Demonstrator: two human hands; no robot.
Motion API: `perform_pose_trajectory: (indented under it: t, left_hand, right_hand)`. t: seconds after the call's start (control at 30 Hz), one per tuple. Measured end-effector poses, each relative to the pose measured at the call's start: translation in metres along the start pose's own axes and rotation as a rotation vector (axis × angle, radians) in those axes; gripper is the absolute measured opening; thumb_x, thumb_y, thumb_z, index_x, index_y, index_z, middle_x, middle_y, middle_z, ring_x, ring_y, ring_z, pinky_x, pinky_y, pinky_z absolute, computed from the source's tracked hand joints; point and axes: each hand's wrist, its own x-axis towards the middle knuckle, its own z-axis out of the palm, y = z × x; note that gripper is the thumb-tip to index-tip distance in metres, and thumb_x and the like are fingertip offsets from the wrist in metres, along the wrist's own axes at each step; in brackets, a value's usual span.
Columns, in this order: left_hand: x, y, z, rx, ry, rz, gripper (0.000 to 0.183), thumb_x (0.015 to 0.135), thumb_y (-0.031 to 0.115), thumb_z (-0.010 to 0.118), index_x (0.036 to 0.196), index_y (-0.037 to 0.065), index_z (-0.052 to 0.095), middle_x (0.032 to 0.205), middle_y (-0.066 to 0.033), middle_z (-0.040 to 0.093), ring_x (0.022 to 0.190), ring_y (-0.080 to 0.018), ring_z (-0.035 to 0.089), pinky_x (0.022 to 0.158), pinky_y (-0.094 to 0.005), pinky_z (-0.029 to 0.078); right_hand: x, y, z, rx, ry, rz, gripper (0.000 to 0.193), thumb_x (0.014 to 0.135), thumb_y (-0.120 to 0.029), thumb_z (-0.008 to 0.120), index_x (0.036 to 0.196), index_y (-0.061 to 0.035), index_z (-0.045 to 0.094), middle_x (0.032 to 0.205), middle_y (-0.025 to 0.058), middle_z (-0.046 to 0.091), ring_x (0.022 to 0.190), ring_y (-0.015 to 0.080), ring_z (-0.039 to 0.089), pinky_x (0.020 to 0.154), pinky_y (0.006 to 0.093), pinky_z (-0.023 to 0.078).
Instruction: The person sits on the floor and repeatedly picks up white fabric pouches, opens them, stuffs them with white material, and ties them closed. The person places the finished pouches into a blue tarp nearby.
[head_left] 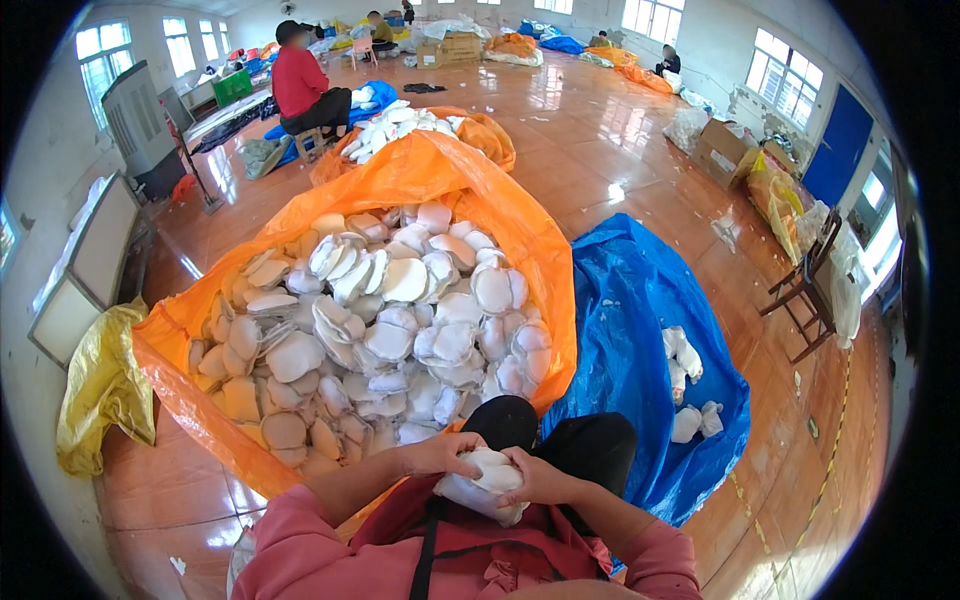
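Above my lap, both hands hold a soft white padded bundle point(485, 486). My left hand point(440, 455) closes on its left side, fingers bent over the top. On the other side, my right hand point(540, 478) grips it with the thumb and fingers. Parts of the bundle are hidden behind my fingers, and its exact kind is unclear. Just ahead of my knees spreads an open orange sheet bag point(515, 200), heaped with many rounded white pads point(390, 340). To its right lies a blue plastic sheet point(625, 290) with several white bundles point(682, 360) on it.
A yellow sack point(105, 385) lies at the left beside a white panel point(85, 265). A wooden chair point(808, 285) and a cardboard box point(722, 153) stand at the right. Farther ahead, a person in red point(300, 85) sits near another orange bag point(490, 140) with white pieces.
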Motion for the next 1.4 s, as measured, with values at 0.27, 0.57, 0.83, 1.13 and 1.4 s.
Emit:
perform_pose_trajectory:
  t: [0.27,0.57,0.83,1.13,1.4]
  left_hand:
    - [0.008,-0.007,-0.008,0.217,0.044,0.115,0.046,0.081,0.024,0.076,0.119,0.007,0.057,0.109,-0.0034,0.059,0.105,-0.0138,0.054,0.092,-0.0293,0.043]
    - [-0.011,0.01,-0.003,0.4,-0.03,0.036,0.06,0.077,0.027,0.08,0.126,0.004,0.053,0.116,-0.009,0.058,0.111,-0.02,0.055,0.096,-0.0316,0.043]
    - [-0.006,-0.007,-0.006,0.392,-0.112,0.078,0.061,0.076,0.018,0.078,0.13,0.007,0.052,0.119,-0.0069,0.057,0.114,-0.0177,0.052,0.099,-0.0326,0.043]
    - [-0.011,0.011,0.014,0.365,0.051,0.046,0.057,0.074,0.017,0.081,0.124,0.005,0.056,0.113,-0.0089,0.062,0.109,-0.0219,0.059,0.096,-0.0324,0.045]
    - [-0.012,-0.002,0.019,0.471,0.184,0.188,0.055,0.074,0.008,0.081,0.123,0.005,0.055,0.114,-0.0054,0.061,0.108,-0.0168,0.057,0.095,-0.0305,0.045]
  right_hand:
    - [0.009,0.002,0.007,-0.08,0.151,0.131,0.079,0.063,-0.042,0.09,0.121,-0.0023,0.055,0.11,0.0161,0.065,0.103,0.0276,0.063,0.089,0.0352,0.05]
    - [0.006,0.016,0.023,-0.219,0.233,0.084,0.071,0.063,-0.039,0.09,0.118,-0.0061,0.058,0.113,0.0159,0.064,0.105,0.0321,0.063,0.09,0.0384,0.05]
    - [-0.002,0.045,0.038,-0.161,0.332,-0.14,0.062,0.066,-0.029,0.087,0.117,-0.0071,0.058,0.112,0.0147,0.062,0.107,0.0317,0.06,0.093,0.0375,0.048]
    - [-0.012,0.032,0.037,0.062,0.305,-0.028,0.069,0.06,-0.009,0.087,0.121,-0.0053,0.056,0.114,0.0121,0.063,0.107,0.0276,0.062,0.093,0.0357,0.05]
    - [-0.006,0.035,0.034,-0.051,0.325,-0.152,0.067,0.063,-0.014,0.087,0.121,-0.0052,0.055,0.116,0.0144,0.06,0.111,0.0311,0.059,0.098,0.0372,0.046]
